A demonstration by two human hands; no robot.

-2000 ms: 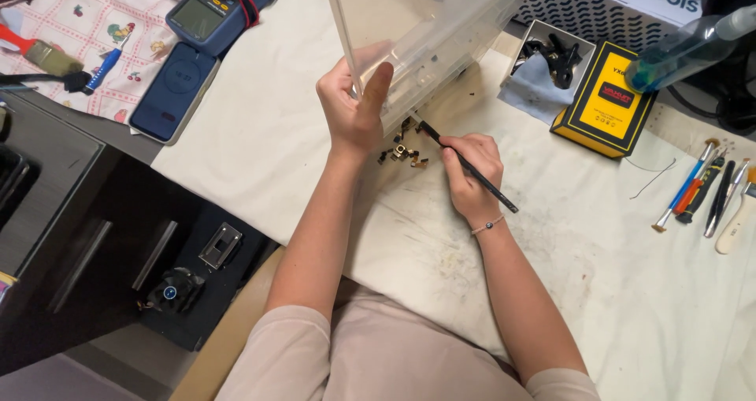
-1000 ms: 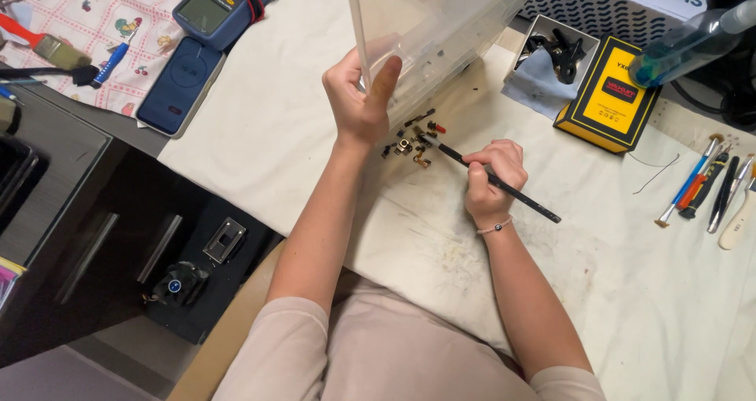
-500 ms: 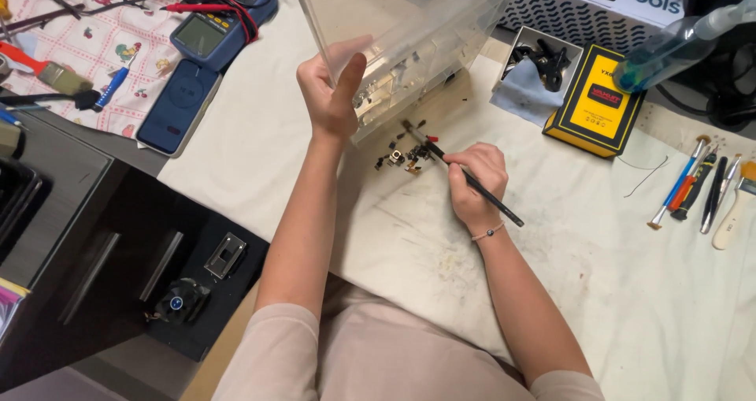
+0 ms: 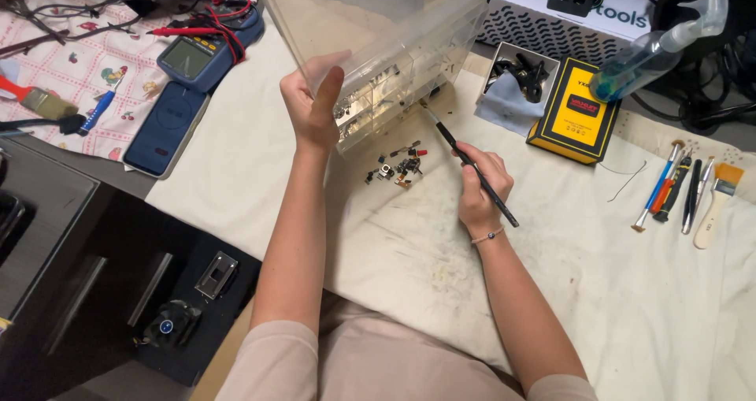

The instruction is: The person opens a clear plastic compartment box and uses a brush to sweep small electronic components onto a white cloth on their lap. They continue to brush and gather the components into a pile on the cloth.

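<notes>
My left hand (image 4: pixel 313 105) grips the near edge of a clear plastic compartment box (image 4: pixel 394 46) and holds it tilted up off the table. Small parts show through its compartments. My right hand (image 4: pixel 482 184) holds a thin black brush (image 4: pixel 471 165), its tip reaching up to the lower edge of the box. A small pile of tiny electronic parts (image 4: pixel 398 167) lies on the white cloth (image 4: pixel 551 291) between my two hands, just below the box.
A yellow and black box (image 4: pixel 575 109), an open box with black clips (image 4: pixel 516 74) and a blue spray bottle (image 4: pixel 646 50) stand at the back right. Screwdrivers and a paintbrush (image 4: pixel 693 188) lie far right. A multimeter (image 4: pixel 201 50) and a dark phone (image 4: pixel 165 125) lie left.
The brush tip has lifted from the pile of small parts up to the lower edge of the box. My left hand keeps the box tilted; the view has shifted slightly.
</notes>
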